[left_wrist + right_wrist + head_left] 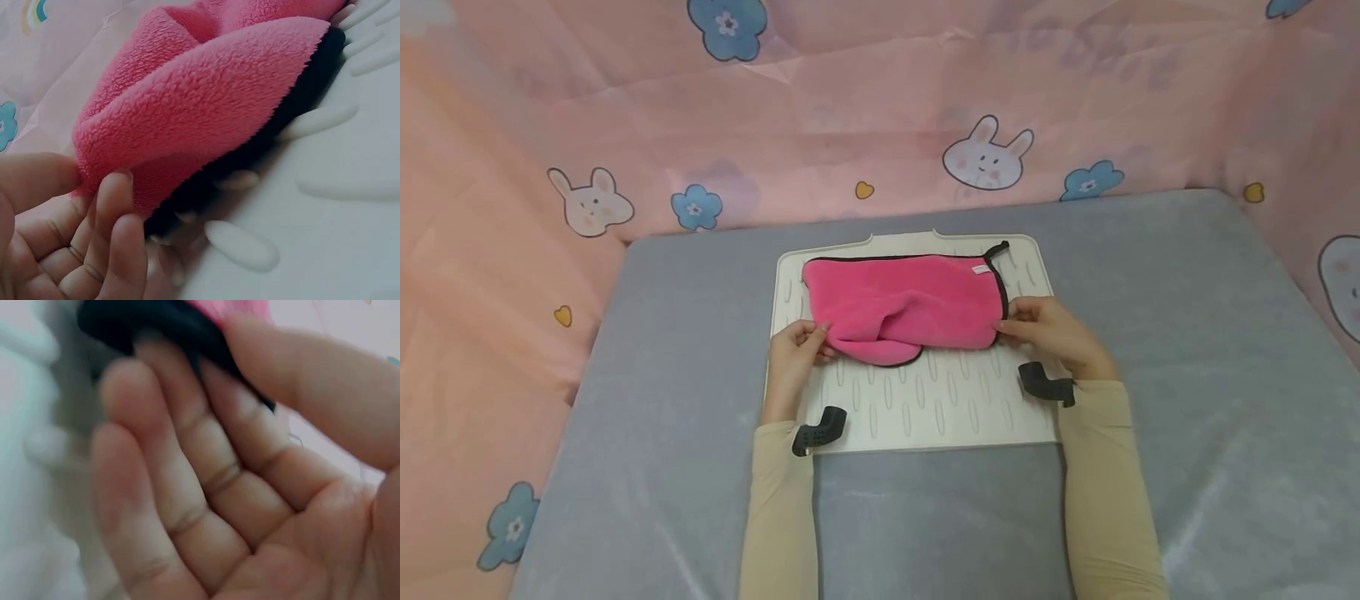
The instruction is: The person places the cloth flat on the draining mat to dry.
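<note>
A pink plush towel (925, 292) with black edging lies folded over a white ribbed board (925, 417). It has a black hanging loop and a small white label at its far right corner. My left hand (795, 350) pinches the towel's near left corner between thumb and fingers; the left wrist view shows a fold of the pink cloth (200, 106) rising from that grip. On the other side, my right hand (1048, 329) pinches the right edge near its front corner, thumb on top and fingers under the black edging (169, 325). Near the left hand, a flap of the towel droops at the front.
The board rests on a grey cloth-covered table (647, 417). Behind and to the sides hangs a pink curtain (820, 125) printed with rabbits and flowers. Black wrist mounts (822, 429) stick inward from both sleeves, over the board.
</note>
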The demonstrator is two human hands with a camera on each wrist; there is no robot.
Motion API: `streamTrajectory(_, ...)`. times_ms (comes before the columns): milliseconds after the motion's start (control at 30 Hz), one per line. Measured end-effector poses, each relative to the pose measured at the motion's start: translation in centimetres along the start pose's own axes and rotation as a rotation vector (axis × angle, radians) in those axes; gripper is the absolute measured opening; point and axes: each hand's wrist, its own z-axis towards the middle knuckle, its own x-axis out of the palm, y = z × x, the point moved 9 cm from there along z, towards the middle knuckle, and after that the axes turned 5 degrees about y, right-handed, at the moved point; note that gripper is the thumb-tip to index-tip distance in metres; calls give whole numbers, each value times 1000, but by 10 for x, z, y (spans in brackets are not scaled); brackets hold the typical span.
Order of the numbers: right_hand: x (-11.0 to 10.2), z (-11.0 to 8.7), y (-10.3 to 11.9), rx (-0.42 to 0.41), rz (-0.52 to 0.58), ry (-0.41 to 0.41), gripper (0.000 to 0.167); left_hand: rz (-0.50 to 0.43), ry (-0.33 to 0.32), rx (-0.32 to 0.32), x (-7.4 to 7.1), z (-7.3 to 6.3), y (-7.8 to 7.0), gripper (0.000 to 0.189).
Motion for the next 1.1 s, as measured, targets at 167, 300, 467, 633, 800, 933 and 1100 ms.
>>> streamTrajectory(167, -4, 4, 9, -80, 100, -94, 20, -17, -29, 11, -5, 1, -2, 15)
streamTrajectory(300, -8, 5, 13, -116, 159, -153, 18, -33, -36, 16, -5, 1, -5, 16)
streamTrajectory(467, -9, 6, 14, -122, 198, -195, 14, -35, -50, 21, -7, 2, -7, 17)
streamTrajectory(633, -8, 6, 10, -92, 153, -152, 19, 4, 46, -5, -3, 1, -5, 20)
streamTrajectory(800, -5, 3, -1, 12, -33, -59, 27, 148, 287, -21, 4, -7, -3, 18)
streamTrajectory(933, 1, 4, -4, 33, -150, -3, 27, 240, 432, 14, 10, -16, -6, 15)
streamTrajectory(1100, 5, 6, -4, 9, -166, 12, 29, 328, 473, 41, 15, -21, -8, 13)
